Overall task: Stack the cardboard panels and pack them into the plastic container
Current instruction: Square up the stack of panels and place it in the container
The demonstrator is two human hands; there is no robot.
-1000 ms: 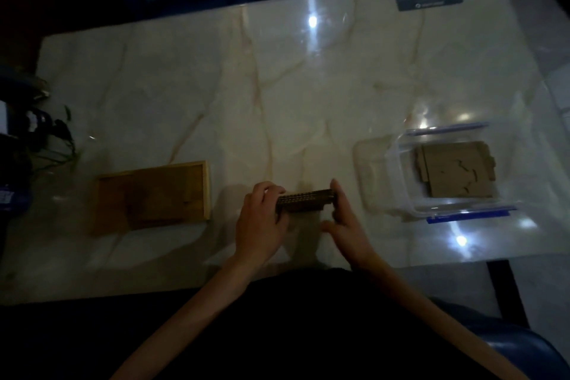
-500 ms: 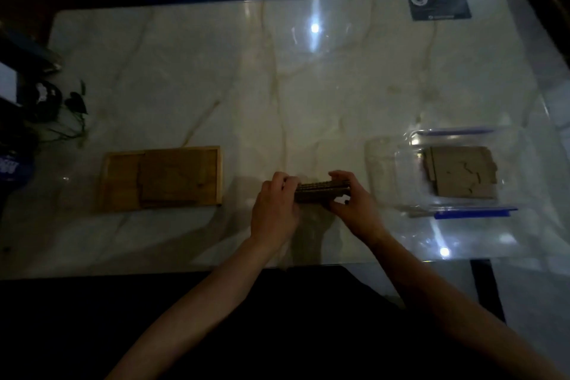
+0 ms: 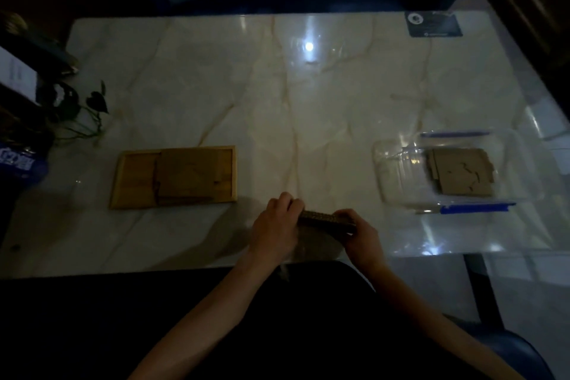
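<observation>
A stack of cardboard panels [image 3: 326, 219] stands on edge near the table's front edge, held between both hands. My left hand [image 3: 275, 230] grips its left end and my right hand [image 3: 359, 234] grips its right end, fingers curled over the top. To the right sits the clear plastic container [image 3: 398, 176] with blue clips, holding a flat cardboard panel [image 3: 459, 171]. On the left lies a wooden tray [image 3: 135, 176] with more cardboard panels [image 3: 188, 174] in it.
The marble table [image 3: 308, 108] is dimly lit. A dark card [image 3: 435, 24] lies at the far right corner. A small plant [image 3: 89, 108] and dark clutter crowd the left edge. A blue chair shows at lower right.
The stack has tilted slightly, its right end lower and nearer me. My right hand has closed its fingers over the stack's right end. The camera view has shifted down.
</observation>
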